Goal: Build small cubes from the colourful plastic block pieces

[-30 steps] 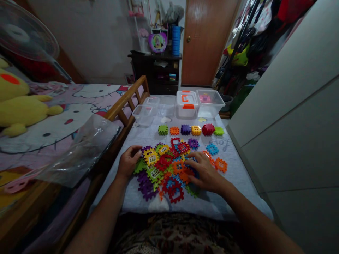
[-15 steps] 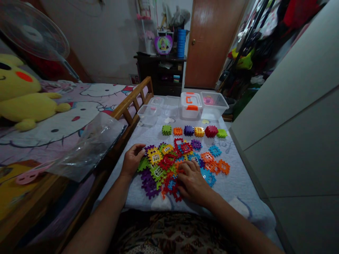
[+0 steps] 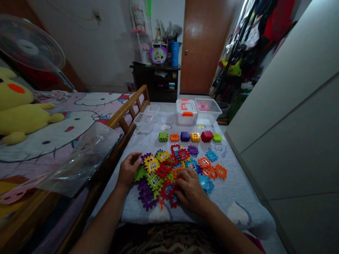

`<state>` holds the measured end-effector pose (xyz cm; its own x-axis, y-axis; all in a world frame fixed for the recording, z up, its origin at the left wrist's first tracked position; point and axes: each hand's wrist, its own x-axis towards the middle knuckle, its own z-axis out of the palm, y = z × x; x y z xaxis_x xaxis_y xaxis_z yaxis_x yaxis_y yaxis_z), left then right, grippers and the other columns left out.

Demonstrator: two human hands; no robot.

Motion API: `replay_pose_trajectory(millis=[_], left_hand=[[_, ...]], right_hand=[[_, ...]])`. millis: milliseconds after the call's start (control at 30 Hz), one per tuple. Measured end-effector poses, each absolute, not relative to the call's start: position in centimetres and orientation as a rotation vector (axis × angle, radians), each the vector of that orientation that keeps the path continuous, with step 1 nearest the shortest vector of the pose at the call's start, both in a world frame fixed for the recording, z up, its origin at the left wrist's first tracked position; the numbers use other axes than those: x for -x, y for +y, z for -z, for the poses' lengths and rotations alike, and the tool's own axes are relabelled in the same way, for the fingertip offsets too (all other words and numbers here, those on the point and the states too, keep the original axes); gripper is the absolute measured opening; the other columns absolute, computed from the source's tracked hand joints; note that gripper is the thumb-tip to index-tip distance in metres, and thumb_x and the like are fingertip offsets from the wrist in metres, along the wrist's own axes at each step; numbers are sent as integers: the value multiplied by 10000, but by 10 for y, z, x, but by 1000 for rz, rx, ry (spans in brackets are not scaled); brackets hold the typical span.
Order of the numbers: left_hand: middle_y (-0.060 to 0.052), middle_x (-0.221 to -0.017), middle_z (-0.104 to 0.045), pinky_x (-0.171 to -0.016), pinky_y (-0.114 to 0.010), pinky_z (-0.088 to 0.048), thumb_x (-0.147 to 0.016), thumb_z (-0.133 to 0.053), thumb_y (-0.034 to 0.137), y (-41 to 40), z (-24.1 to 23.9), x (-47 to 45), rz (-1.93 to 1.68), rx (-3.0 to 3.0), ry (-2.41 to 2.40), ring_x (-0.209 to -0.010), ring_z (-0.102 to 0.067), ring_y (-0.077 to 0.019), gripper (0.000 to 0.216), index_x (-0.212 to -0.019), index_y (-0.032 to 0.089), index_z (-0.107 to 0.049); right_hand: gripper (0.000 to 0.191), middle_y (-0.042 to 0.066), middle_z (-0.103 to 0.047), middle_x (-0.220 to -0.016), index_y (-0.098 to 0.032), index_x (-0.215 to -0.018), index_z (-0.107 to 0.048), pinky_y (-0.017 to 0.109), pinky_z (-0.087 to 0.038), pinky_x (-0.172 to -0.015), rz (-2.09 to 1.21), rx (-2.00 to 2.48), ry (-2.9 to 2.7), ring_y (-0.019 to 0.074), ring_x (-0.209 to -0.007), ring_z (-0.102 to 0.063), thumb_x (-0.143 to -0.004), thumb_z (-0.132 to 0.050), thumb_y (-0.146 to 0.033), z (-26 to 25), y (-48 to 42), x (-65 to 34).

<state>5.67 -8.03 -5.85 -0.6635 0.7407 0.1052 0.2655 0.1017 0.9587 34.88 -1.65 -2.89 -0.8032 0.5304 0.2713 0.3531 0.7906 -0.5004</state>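
My left hand (image 3: 129, 170) rests at the left edge of a pile of plastic interlocking building pieces, thumb and fingers slightly apart with nothing in them. Closest to its fingertips are a purple piece (image 3: 145, 156) and a yellow window piece (image 3: 152, 164). My right hand (image 3: 190, 188) lies over the pile's near right part, fingers bent down among the pieces; whatever they grip is hidden. Beside it are a red piece (image 3: 167, 189), an orange piece (image 3: 177, 172) and a blue piece (image 3: 206, 184). Purple pieces (image 3: 146, 196) lie at the near left.
Behind the pile stands a row of assembled blocks, among them a red one (image 3: 207, 136) and a green one (image 3: 163, 137). Farther back are a lidded box (image 3: 186, 118) and an open clear box (image 3: 209, 116). A wooden bed rail (image 3: 124, 114) borders the left side.
The whole view has tilted up and shifted slightly. Both hands stay at nearly the same places on the pile, and the pieces look almost unchanged.
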Motion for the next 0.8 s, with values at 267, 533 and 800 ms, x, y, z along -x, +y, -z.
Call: replay_pose_trajectory(millis=[267, 533, 800], left_hand=[[-89, -1059, -708, -951, -400, -503, -731, -697, 457, -81, 65, -55, -1617, -981, 1951, -1014, -659, -263, 416, -1027, 165, -676], [-92, -1057, -710, -947, -407, -507, -725, -705, 469, -81, 67, -53, -1598, -973, 1937, -997, -663, -263, 433, -1032, 164, -674], [-92, -1024, -710, -892, -391, -513, -739, -697, 467, -81, 66, -54, -1593, -966, 1942, -942, -660, -250, 434, -1040, 155, -673]], right_hand=[[141, 56, -652, -1054, -213, -864, -617, 444, -379, -990, -551, 789, -2444, 250, -1054, -516, -788, -700, -127, 30, -12, -346], [100, 28, -591, -851, -224, -809, -532, 341, -421, -790, -603, 935, -2162, 206, -849, -532, -854, -605, -171, 31, 18, -365], [106, 44, -575, -892, -234, -796, -514, 374, -429, -841, -493, 990, -2116, 227, -902, -523, -869, -564, -175, 40, 19, -374]])
